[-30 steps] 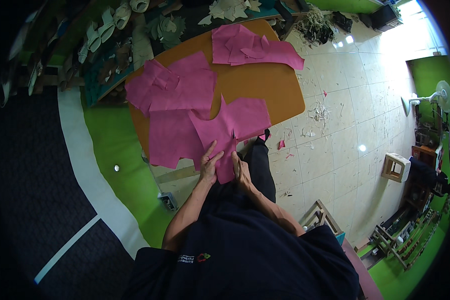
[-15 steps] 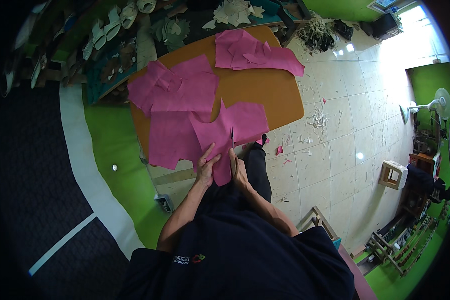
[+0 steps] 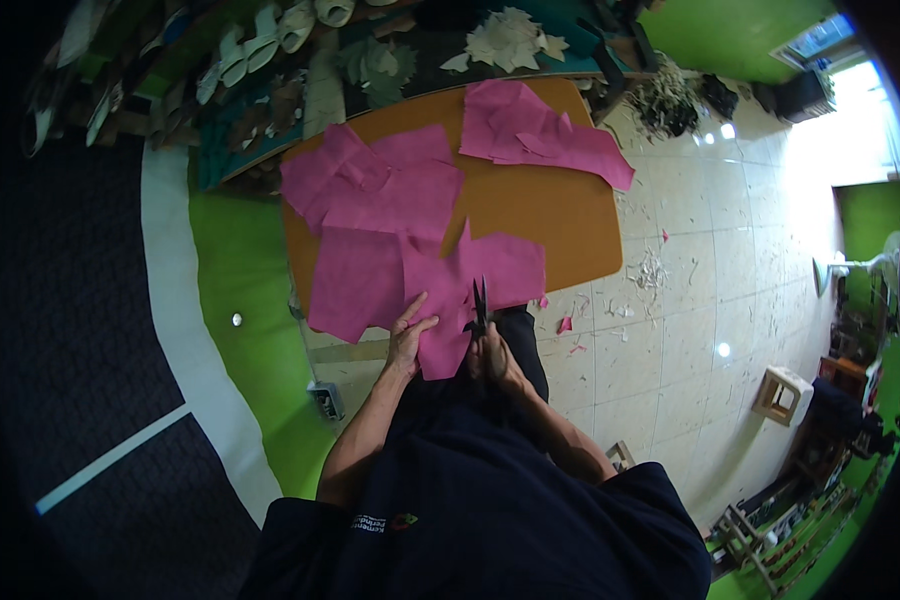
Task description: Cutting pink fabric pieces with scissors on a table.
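Observation:
My left hand (image 3: 406, 342) grips the edge of a pink sheet (image 3: 444, 348), which looks like leather or thick cloth, its thumb lying on top. The sheet hangs over the near edge of the table above my lap, and its far part rests on the tabletop. Close by on the right, my right hand (image 3: 496, 362) is closed round the handles of dark scissors (image 3: 481, 306). Their blades point away from me, slightly apart, at the right side of the held piece. Another pink sheet (image 3: 358, 275) lies beside it on the left.
More pink pieces lie on the orange-brown table (image 3: 545, 215), at its far left and far right (image 3: 540, 130). Scraps litter the tiled floor (image 3: 660, 340) to the right. A shelf with shoes (image 3: 260, 45) and cut pieces stands beyond; a pale stool (image 3: 782, 395) is at right.
The scissors have come back from the cut and now show at the sheet's right side. My right hand has turned and moved slightly right. The view has shifted a little.

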`<state>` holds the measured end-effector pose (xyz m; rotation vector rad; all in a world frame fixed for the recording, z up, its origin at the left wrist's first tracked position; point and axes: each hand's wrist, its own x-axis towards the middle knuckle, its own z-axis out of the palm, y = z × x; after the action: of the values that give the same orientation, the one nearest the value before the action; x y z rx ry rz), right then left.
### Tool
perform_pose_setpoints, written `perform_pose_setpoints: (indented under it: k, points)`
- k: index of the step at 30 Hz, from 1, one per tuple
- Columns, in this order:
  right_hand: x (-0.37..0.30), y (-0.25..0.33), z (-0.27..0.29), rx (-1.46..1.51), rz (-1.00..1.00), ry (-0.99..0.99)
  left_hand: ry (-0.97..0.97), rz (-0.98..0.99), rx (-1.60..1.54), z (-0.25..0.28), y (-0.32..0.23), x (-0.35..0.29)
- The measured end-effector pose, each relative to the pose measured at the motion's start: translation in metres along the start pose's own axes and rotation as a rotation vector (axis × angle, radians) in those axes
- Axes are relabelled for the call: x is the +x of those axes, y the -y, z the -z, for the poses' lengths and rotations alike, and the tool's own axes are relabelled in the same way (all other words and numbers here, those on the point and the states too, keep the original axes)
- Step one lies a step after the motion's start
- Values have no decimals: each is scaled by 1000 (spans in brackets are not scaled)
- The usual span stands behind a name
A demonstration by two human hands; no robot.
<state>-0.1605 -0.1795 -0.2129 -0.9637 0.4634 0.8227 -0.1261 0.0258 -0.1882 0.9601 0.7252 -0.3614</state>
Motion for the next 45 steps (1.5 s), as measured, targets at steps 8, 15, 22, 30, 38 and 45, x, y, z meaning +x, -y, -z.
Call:
perform_pose_setpoints:
  k: [8,15,22,30,38,45]
  points:
    - [3,40,64,-440,-212,365,-47,20,-35,-13,-23,0]
    - [53,109,41,-431,-114,442,-13,14,-21,-4,-26,3]
    - [74,145,57,-529,-77,516,23,-85,226,-23,-67,15]
    - [85,241,66,-1023,69,575,171,-245,535,-55,-131,40]
    - [79,255,63,-690,215,672,175,-271,546,-76,-140,56]
    - [69,255,68,-539,87,623,183,-320,561,-86,-144,52]
